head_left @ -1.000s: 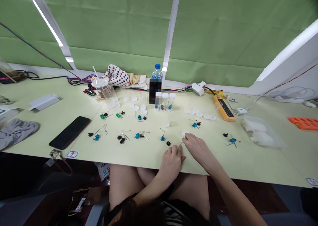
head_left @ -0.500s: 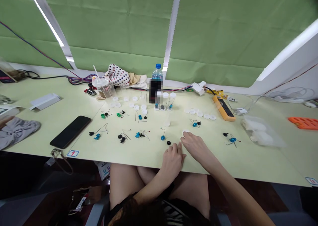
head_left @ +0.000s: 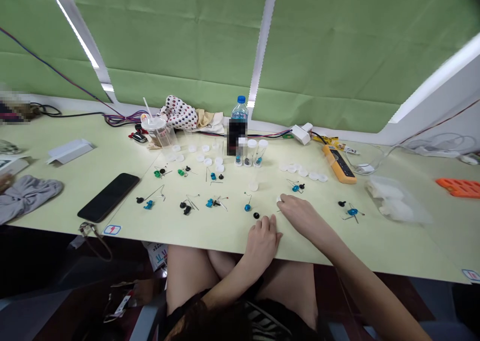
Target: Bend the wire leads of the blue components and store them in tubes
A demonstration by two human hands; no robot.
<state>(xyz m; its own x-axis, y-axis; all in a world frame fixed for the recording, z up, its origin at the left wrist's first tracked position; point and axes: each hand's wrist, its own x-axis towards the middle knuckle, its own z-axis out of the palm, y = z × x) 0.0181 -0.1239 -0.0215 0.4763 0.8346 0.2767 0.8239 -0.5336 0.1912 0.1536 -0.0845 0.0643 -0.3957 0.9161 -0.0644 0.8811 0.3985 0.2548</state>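
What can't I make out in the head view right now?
All in the head view:
- Right hand: whatever its fingertips pinch, if anything, is hidden by its own fingers.
- White cap: partly covered by that hand.
- Left hand: its back hides anything under the palm.
- Bottle: its lower part is blurred by pixelation.
- Orange piece: cut off by the right edge.

- The right hand (head_left: 300, 216) partly hides a white cap (head_left: 278, 199); what its fingertips pinch, if anything, is too small to tell.
- Whatever lies under the left hand (head_left: 261, 240) is hidden.
- Square blur covers the lower bottle (head_left: 240, 113).
- The left edge cuts off a grey cloth (head_left: 33, 197); the right edge, an orange holder (head_left: 459, 186).
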